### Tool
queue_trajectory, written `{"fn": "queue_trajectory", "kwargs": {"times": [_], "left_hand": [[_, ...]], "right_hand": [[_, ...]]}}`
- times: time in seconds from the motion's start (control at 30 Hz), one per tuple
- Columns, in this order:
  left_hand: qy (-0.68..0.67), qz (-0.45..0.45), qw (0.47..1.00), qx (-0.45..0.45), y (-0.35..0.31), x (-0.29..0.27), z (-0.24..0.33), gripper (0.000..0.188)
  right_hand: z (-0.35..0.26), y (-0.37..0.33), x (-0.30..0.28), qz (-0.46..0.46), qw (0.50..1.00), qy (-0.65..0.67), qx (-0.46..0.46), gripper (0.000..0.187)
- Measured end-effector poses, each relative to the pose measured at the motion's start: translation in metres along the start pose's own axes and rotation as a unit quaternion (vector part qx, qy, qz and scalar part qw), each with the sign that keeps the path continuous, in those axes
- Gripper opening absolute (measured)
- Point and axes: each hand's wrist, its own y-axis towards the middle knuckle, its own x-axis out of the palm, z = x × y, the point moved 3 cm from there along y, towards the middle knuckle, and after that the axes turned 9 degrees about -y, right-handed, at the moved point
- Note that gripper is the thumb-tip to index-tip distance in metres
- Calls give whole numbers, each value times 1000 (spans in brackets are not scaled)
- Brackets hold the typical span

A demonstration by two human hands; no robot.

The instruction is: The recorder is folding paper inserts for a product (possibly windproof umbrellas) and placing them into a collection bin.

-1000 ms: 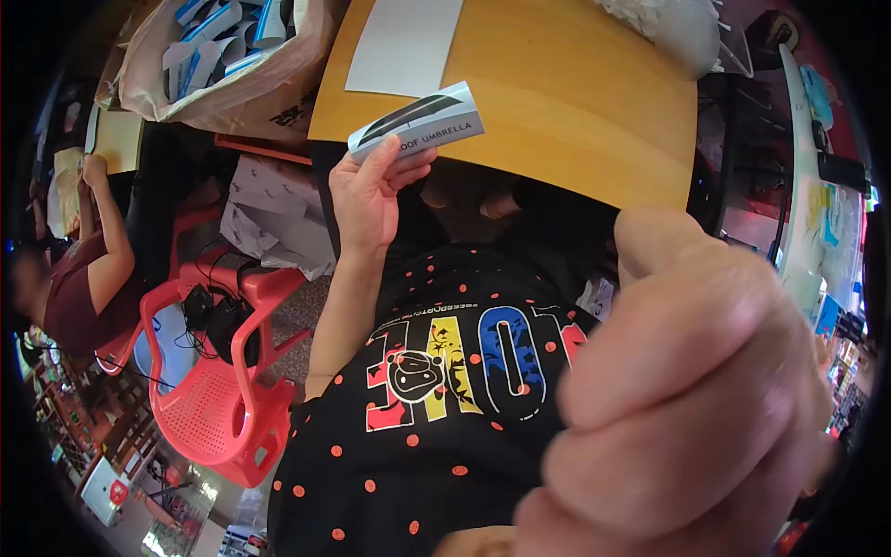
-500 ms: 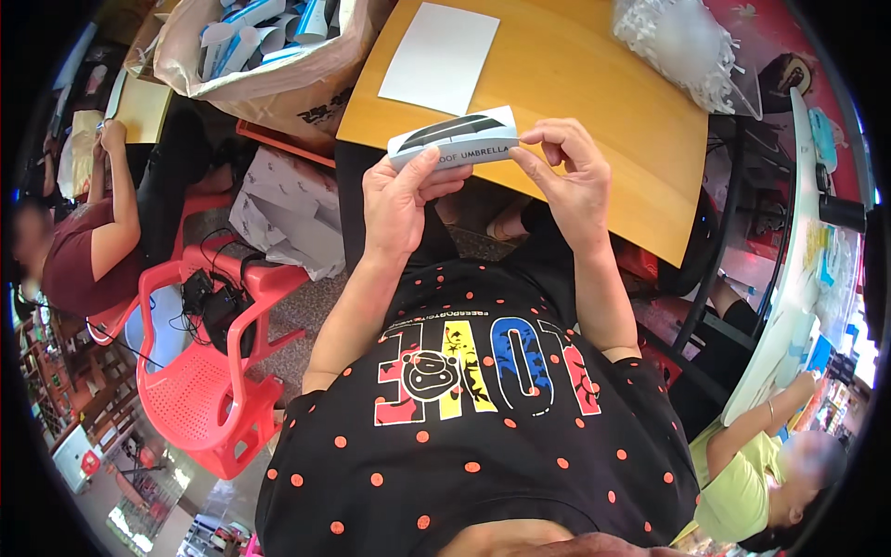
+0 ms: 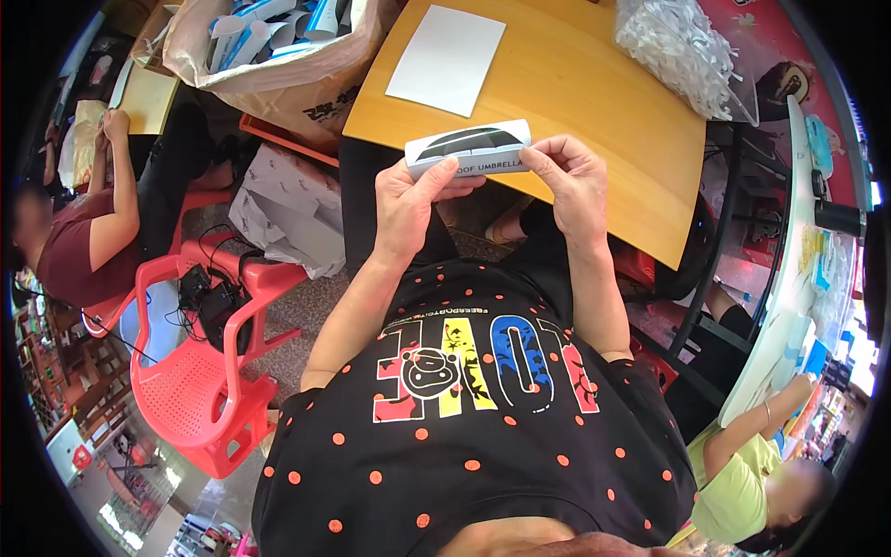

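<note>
Over the near edge of the wooden table (image 3: 575,121) I hold a curled card sleeve (image 3: 478,148), pale blue-grey with a dark umbrella printed on it. My left hand (image 3: 406,212) is closed round its left end, thumb on the front and fingers underneath. At the right end, my right hand (image 3: 577,190) pinches the card's edge between thumb and bent fingers. A white paper sheet (image 3: 447,60) lies flat on the table beyond the sleeve.
A large bag (image 3: 278,84) of rolled blue-and-white card pieces stands at the far left. A clear bag of white strips (image 3: 677,56) sits at the table's far right. A red plastic chair (image 3: 195,390) with black cables is at left. Two people sit nearby, one on each side.
The sleeve has shifted slightly right and toward me. My right fingers, raised apart from the card before, have come down around its right end.
</note>
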Motion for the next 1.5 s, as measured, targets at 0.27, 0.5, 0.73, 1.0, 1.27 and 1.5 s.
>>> {"fn": "queue_trajectory", "kwargs": {"times": [0.27,0.5,0.73,1.0,1.27,1.5], "left_hand": [[27,28,999,-6,-2,-9,-9,24],[23,7,999,-48,-1,-6,-13,24],[60,81,995,-13,0,5,-22,26],[74,47,995,-46,2,-11,-24,18],[40,40,992,-116,-5,-55,-14,17],[130,-25,991,-16,-5,-47,25,11]], "right_hand": [[32,4,0,-30,990,113,80,17],[21,-9,20,-99,966,198,137,20],[24,-11,26,-70,980,160,99,17],[23,-12,24,-49,981,142,121,14],[40,-8,8,-153,965,140,159,21],[44,-13,3,-166,978,67,108,26]]}}
